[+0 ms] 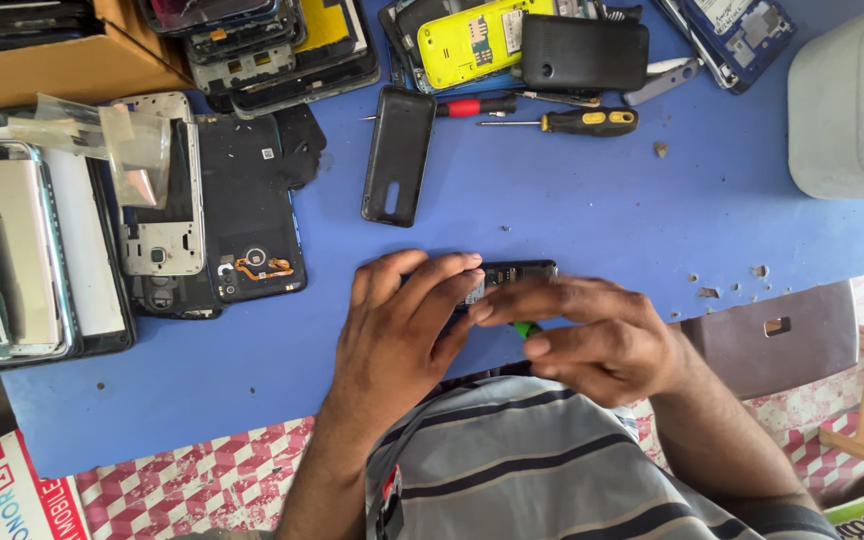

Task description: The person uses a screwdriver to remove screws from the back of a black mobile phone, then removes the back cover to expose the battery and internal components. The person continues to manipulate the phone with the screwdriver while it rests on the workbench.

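Observation:
A small dark phone body (pixel 517 273) lies on the blue table (pixel 572 215) near its front edge. My left hand (pixel 402 325) rests flat on its left end, fingers stretched over it. My right hand (pixel 592 335) pinches a tool with a green handle (pixel 526 328) and touches the phone's middle with its fingertips. Most of the phone is hidden under the two hands.
A black back cover (pixel 398 155) lies behind the hands. Two screwdrivers, red-handled (pixel 472 107) and yellow-black (pixel 577 122), lie further back near a yellow phone shell (pixel 472 42). Opened phones (pixel 247 205) and frames crowd the left. A cardboard box (pixel 62 65) sits far left.

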